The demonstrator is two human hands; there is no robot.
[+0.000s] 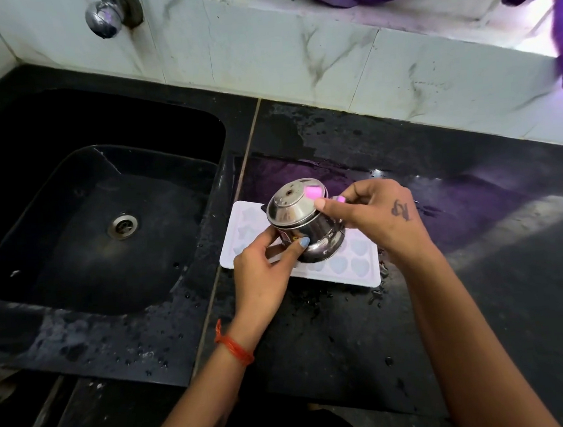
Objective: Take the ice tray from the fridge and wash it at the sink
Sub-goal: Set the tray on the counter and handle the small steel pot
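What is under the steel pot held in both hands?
The white ice tray lies flat on the wet counter below the pot. Heart-shaped cells show at its right; the pot and left hand cover its middle.

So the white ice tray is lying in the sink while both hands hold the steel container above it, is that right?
Not quite: the head view shows the ice tray lying on the wet counter right of the sink. The left hand and right hand do hold the steel container above it.

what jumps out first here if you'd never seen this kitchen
A shiny steel pot held in both hands, left hand and right hand, at centre. Under it a white ice tray lies on the wet black counter, right of the dark sink.
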